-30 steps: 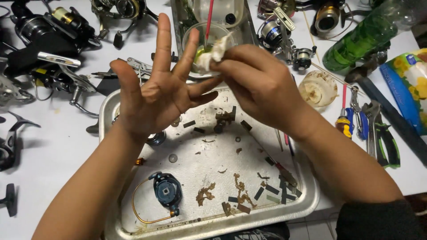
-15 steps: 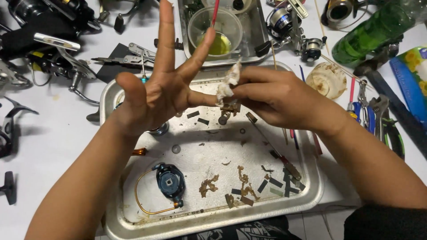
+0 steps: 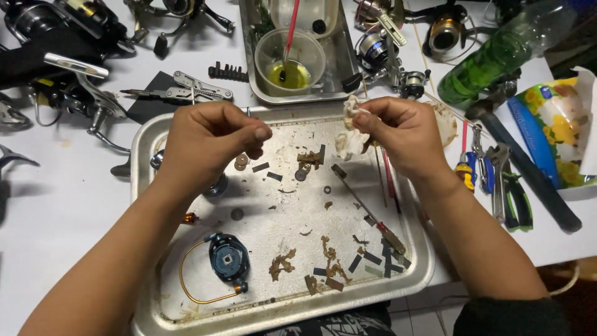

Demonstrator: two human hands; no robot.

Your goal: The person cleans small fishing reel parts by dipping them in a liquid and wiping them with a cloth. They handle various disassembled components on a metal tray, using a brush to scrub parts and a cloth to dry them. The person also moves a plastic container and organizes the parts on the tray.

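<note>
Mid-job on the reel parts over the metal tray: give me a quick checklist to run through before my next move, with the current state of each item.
1. Right hand grips the white rag: ok, pinched in the fingers above the tray.
2. Left hand holds a part: cannot tell, fingers are curled shut and hide whatever is inside.
3. Both hands over the metal tray, so anything dropped lands in it: ok.
4. Small loose parts kept in the tray: ok, washers and strips lie scattered on it.
5. Blue reel piece clear of the hands: ok, near the tray's front.
6. Cup of yellow liquid upright: ok, in the rear tray.
</note>
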